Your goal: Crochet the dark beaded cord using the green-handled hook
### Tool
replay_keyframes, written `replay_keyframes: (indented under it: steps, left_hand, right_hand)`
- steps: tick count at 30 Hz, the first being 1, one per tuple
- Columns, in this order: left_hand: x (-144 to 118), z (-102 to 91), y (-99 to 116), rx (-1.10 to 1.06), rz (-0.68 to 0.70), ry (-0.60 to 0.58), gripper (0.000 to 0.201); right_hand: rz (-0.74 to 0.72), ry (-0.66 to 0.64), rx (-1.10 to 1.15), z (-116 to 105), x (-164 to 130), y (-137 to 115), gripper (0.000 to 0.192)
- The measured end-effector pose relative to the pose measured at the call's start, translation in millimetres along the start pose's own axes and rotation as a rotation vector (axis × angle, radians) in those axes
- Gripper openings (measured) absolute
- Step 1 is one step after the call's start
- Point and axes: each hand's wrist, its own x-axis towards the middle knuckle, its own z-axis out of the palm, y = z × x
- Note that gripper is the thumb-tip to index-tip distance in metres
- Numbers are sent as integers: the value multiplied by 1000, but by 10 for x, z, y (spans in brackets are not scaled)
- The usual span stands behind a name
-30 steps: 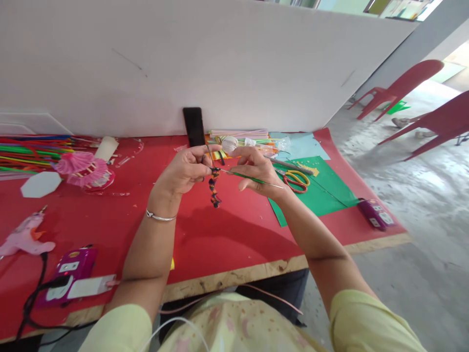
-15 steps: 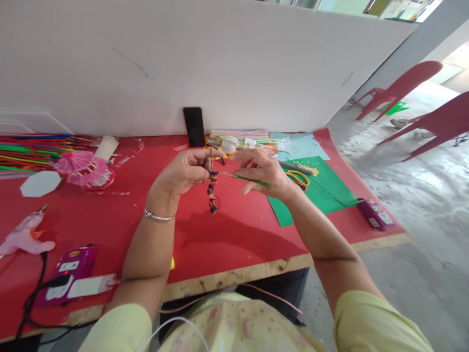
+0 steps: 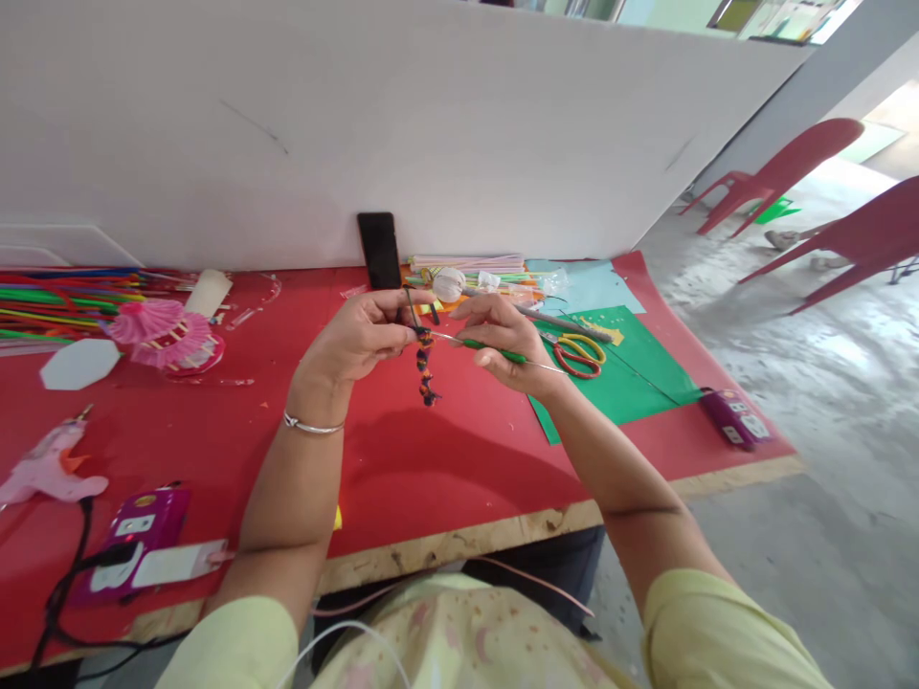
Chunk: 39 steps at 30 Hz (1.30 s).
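Note:
My left hand (image 3: 366,330) pinches the top of a short strip of crochet (image 3: 425,368) in dark and orange yarn, which hangs down over the red table. A dark strand of yarn (image 3: 412,304) runs taut over the left forefinger. In my right hand (image 3: 506,340) is a crochet hook (image 3: 495,349) with a green grip and thin metal ends. Its tip meets the top of the strip, by the left fingertips. Whether a loop sits on the hook is too small to tell.
On the red table (image 3: 459,459) lie scissors (image 3: 580,354) on green paper (image 3: 624,383), a glue gun (image 3: 54,464), purple power strips (image 3: 140,536), a pink frilled craft (image 3: 168,335) and pipe cleaners (image 3: 57,301). A phone (image 3: 379,251) leans on the white partition (image 3: 431,124).
The hook has turned in my right hand, so its green grip shows more plainly. The crochet strip has swung slightly right and up. My right hand has shifted a little left.

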Motion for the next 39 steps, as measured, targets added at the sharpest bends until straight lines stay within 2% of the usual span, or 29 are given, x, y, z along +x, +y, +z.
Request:
replay_keyframes:
  steps: [6, 10, 14, 24, 31, 39]
  left_hand:
    - [11, 23, -5, 6, 1, 44, 36]
    - [9, 32, -5, 5, 2, 81, 27]
    - [15, 28, -7, -29, 4, 114, 26]
    - [68, -18, -2, -231, -61, 125, 27]
    - [88, -20, 1, -283, -110, 155, 25]
    - [83, 3, 6, -275, -118, 150, 24]
  right_hand:
    - [40, 98, 39, 55, 16, -22, 40]
    - [119, 149, 60, 139, 41, -49, 45]
    - [203, 227, 146, 223, 88, -61, 49]
    - [271, 358, 228, 393, 185, -18, 57]
    - [306, 354, 320, 480, 264, -38, 55]
    - [295, 345, 273, 458, 235, -24, 55]
